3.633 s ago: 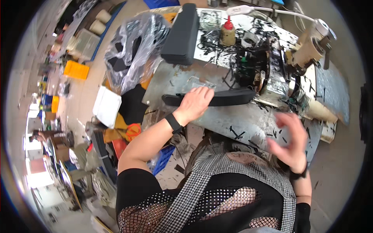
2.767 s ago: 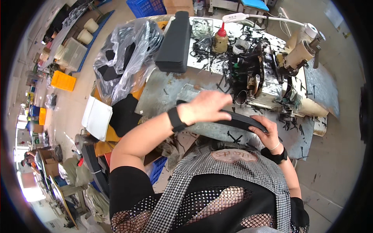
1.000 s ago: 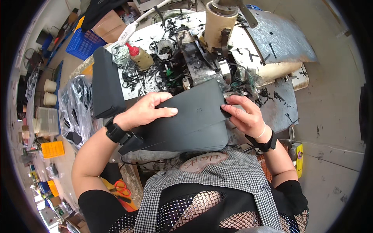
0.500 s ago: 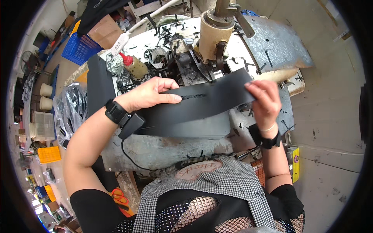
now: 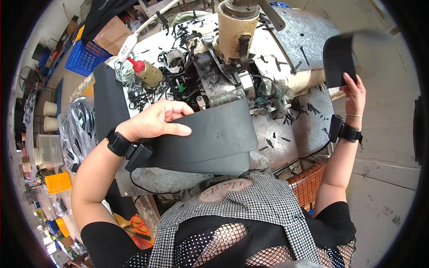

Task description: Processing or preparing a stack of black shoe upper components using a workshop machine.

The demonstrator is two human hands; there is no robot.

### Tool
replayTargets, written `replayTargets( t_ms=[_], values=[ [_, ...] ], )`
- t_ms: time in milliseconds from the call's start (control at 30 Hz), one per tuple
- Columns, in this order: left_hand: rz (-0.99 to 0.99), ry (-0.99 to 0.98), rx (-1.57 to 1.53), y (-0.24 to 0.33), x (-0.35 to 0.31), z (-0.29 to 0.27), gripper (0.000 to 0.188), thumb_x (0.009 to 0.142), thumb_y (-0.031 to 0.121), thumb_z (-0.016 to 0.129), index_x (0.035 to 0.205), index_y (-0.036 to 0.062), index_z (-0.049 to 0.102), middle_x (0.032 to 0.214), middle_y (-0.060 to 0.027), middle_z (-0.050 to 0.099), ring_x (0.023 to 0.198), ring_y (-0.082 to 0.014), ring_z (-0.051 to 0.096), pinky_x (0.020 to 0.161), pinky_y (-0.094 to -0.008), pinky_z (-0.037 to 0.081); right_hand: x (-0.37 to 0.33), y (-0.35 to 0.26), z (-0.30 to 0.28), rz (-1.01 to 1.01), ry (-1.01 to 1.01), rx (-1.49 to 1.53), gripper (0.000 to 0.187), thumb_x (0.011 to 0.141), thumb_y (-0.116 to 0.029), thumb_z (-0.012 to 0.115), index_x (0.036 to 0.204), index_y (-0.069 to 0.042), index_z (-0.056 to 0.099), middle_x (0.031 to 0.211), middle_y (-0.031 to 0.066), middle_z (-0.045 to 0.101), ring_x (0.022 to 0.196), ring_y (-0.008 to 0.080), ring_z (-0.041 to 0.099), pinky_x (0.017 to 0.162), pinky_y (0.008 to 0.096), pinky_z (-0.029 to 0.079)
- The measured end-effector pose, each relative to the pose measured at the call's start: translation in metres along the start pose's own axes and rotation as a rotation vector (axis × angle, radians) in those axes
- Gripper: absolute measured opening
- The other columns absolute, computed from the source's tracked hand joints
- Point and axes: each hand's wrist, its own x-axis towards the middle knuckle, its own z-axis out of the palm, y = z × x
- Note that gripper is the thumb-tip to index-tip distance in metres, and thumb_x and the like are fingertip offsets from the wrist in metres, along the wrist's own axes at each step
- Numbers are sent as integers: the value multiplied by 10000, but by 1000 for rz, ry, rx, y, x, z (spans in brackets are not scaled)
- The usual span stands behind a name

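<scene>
My left hand (image 5: 156, 119) pinches a flat black leather-like panel (image 5: 219, 127) with rounded corners, thumb on top and fingers at the far edge. A few tiny holes show in the panel's middle. Beneath it lies a second black panel (image 5: 223, 164), sticking out on the near side. Out to the right, my right hand (image 5: 354, 93) is raised and closed on the lower end of another black panel (image 5: 338, 60), which stands up and curves. Its far end is smeared by motion. Just beyond the left-hand panel are the metal working parts of a bench machine (image 5: 229, 33).
Black trimmings (image 5: 178, 44) litter the machine table. A bottle with a red cap (image 5: 147, 73) leans left of the machine. More black panels (image 5: 111, 98) are stacked at the left edge. Orange-handled scissors (image 5: 140, 224) lie below my left arm. A blue crate (image 5: 86, 56) stands far left.
My right hand has carried its black panel up and away to the right. This uncovers the panel under my left hand and more of the machine. The view has shifted slightly.
</scene>
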Motion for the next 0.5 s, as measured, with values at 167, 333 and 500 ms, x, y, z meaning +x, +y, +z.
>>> replayTargets(
  t_ms=[167,333,500],
  values=[
    [41,-3,16,-2,-9,-7,266,883,113,693,1097,-25,618,1021,-34,677,932,-81,616,860,-251,497,10,27,-2,345,-64,-236,273,867,-182,721,1063,-21,619,765,-11,634,597,85,576,585,229,491],
    [-24,6,29,-1,-9,-12,261,898,150,666,1082,-30,617,1009,-24,665,914,-64,593,840,-237,483,-59,-3,68,-622,-95,-796,559,701,-249,818,1182,-56,609,1154,150,596,1058,295,565,911,380,463],
    [25,59,-36,1,23,-17,246,927,205,652,1076,10,639,962,-3,681,840,-52,617,774,-216,504,-123,-15,133,-865,-635,-851,572,612,-57,751,1171,-141,657,1257,122,570,1148,332,529,951,429,455]
  ],
)
